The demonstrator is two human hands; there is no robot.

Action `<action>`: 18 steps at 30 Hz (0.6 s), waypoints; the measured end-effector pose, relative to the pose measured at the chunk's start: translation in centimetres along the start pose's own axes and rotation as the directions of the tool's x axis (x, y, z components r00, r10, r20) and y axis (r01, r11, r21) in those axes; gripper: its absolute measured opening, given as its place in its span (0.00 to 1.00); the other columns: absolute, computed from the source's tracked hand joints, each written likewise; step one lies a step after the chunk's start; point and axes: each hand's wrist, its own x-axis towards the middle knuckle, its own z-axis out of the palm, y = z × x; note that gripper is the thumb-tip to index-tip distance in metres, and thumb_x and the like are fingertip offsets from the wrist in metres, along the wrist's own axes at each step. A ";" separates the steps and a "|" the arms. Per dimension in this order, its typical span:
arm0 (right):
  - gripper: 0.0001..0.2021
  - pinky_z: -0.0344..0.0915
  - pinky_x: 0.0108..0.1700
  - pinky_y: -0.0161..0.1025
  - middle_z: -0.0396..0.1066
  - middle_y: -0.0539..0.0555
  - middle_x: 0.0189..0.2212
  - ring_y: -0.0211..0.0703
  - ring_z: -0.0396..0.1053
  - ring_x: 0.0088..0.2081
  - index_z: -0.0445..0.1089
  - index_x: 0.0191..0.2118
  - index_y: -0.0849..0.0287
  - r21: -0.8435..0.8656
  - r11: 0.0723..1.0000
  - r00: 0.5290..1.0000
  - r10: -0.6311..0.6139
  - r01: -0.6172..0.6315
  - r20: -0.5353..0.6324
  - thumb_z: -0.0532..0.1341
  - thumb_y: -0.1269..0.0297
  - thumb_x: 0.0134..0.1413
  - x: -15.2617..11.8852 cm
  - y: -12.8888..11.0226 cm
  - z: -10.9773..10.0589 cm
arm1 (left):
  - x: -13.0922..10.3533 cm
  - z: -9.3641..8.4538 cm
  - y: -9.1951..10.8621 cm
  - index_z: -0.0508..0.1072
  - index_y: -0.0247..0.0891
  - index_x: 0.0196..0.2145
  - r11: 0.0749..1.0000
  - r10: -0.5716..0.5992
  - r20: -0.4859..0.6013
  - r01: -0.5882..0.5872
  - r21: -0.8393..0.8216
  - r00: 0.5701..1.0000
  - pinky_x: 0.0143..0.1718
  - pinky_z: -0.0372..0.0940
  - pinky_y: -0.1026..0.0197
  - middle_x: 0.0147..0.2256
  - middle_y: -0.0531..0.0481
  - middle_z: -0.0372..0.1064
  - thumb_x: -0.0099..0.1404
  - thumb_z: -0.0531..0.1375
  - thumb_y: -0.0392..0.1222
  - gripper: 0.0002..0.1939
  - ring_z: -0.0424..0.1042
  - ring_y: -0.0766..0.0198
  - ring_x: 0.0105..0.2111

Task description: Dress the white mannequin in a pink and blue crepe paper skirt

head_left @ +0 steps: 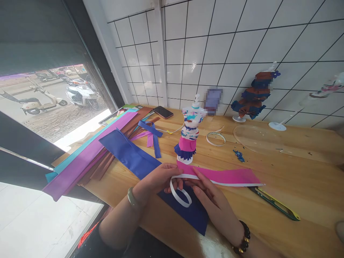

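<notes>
My left hand [162,179] pinches the left end of a bright pink strip of material [225,175]. White tape [228,184] runs along the strip's near edge, and its loose end [178,200] curls down in a loop below my fingers. Pressed to the same edge, my right hand [211,197] has its fingers closed on the strip and tape. Beneath both hands lies a wide dark blue sheet [129,152]. Just beyond stands a small dress form [192,123] in a painted top, a pink band and a frilled blue skirt.
A utility knife [276,204] lies right of the pink strip. Purple strips [94,157], blue strips [156,143], a phone [163,112], a tape roll [215,139] and blue scraps [238,155] are on the wooden table [309,179]. A second dressed form [254,95] stands by the tiled wall.
</notes>
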 end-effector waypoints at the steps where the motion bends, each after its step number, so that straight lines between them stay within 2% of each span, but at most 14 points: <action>1: 0.28 0.64 0.52 0.42 0.70 0.54 0.50 0.45 0.67 0.51 0.55 0.61 0.53 -0.021 1.000 1.000 0.006 -0.006 -0.025 0.56 0.54 0.56 0.0 0.0 0.0 | 0.0 0.0 0.0 0.69 0.30 0.27 1.000 -0.003 0.006 0.003 -0.003 1.000 0.09 0.47 0.70 0.18 0.50 0.69 0.58 0.59 0.49 0.16 0.57 0.74 0.09; 5: 0.27 0.66 0.50 0.42 0.69 0.55 0.51 0.46 0.68 0.50 0.57 0.60 0.53 -0.043 0.999 0.991 0.026 -0.032 -0.132 0.55 0.52 0.56 -0.1 0.1 -0.2 | 0.0 -0.2 -0.1 0.70 0.30 0.27 1.000 -0.006 0.013 0.006 -0.020 1.000 0.09 0.48 0.70 0.18 0.49 0.69 0.57 0.60 0.49 0.16 0.57 0.74 0.09; 8: 0.27 0.65 0.51 0.44 0.67 0.55 0.53 0.47 0.68 0.50 0.58 0.60 0.52 -0.036 0.999 0.968 0.022 -0.032 -0.251 0.54 0.50 0.55 0.0 0.0 -0.4 | 0.1 -0.5 -0.3 0.71 0.29 0.26 0.999 -0.012 0.028 0.013 -0.034 1.000 0.08 0.48 0.70 0.17 0.49 0.70 0.57 0.60 0.49 0.16 0.58 0.74 0.09; 11: 0.27 0.64 0.51 0.45 0.65 0.56 0.55 0.48 0.68 0.48 0.61 0.58 0.53 -0.070 0.998 0.924 -0.031 0.004 -0.381 0.54 0.48 0.54 0.4 -0.2 -1.2 | 0.1 -0.6 -0.4 0.72 0.29 0.26 0.999 -0.018 0.043 0.020 -0.043 0.999 0.08 0.48 0.70 0.18 0.48 0.70 0.58 0.59 0.48 0.16 0.59 0.74 0.09; 15: 0.27 0.65 0.48 0.44 0.68 0.55 0.50 0.46 0.67 0.45 0.64 0.56 0.55 -0.092 0.996 0.859 -0.056 0.011 -0.509 0.53 0.47 0.55 1.4 -0.2 -2.8 | 0.1 -0.6 -0.2 0.72 0.29 0.26 0.999 -0.033 0.047 0.034 -0.037 0.998 0.09 0.49 0.71 0.18 0.48 0.71 0.57 0.60 0.48 0.16 0.59 0.74 0.09; 18: 0.25 0.67 0.43 0.41 0.68 0.55 0.48 0.44 0.66 0.42 0.68 0.52 0.56 0.015 0.999 0.817 -0.031 0.049 -0.576 0.53 0.47 0.54 2.1 -0.2 -3.9 | 0.0 -0.4 -0.1 0.72 0.29 0.26 0.999 -0.027 0.030 0.027 -0.020 0.999 0.09 0.49 0.71 0.18 0.48 0.70 0.56 0.60 0.48 0.16 0.59 0.74 0.09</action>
